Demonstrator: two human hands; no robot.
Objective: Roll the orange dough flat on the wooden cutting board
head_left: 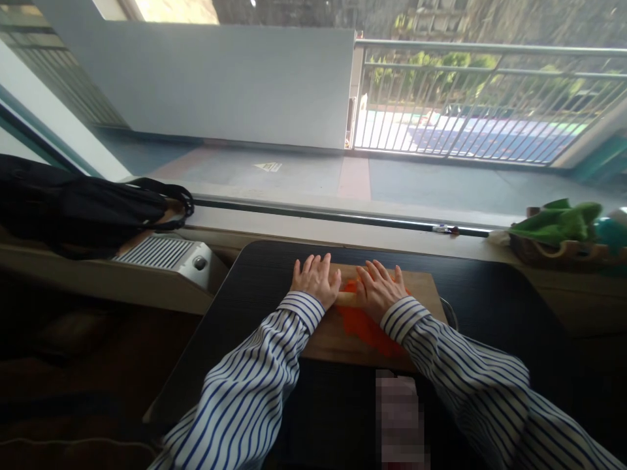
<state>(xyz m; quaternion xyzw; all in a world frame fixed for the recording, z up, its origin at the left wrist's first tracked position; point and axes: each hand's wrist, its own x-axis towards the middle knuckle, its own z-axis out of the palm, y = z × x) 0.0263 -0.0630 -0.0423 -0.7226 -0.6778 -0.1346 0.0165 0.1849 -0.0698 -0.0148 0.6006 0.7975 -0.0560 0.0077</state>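
My left hand [316, 279] and my right hand [379, 287] lie palm down, fingers stretched out, on a thin wooden rolling pin [347, 298] whose middle shows between them. Under the pin lies a flattened sheet of orange dough [365, 326] on a wooden board [431, 294]. The board rests on a dark table [490, 307]. Both arms wear blue and white striped sleeves.
A black bag [83, 209] and a white heater [171, 256] sit on the ledge at left. A green soft toy in a wooden bowl [558, 225] stands at right. A pen [445, 229] lies on the sill below the window; a balcony railing is beyond.
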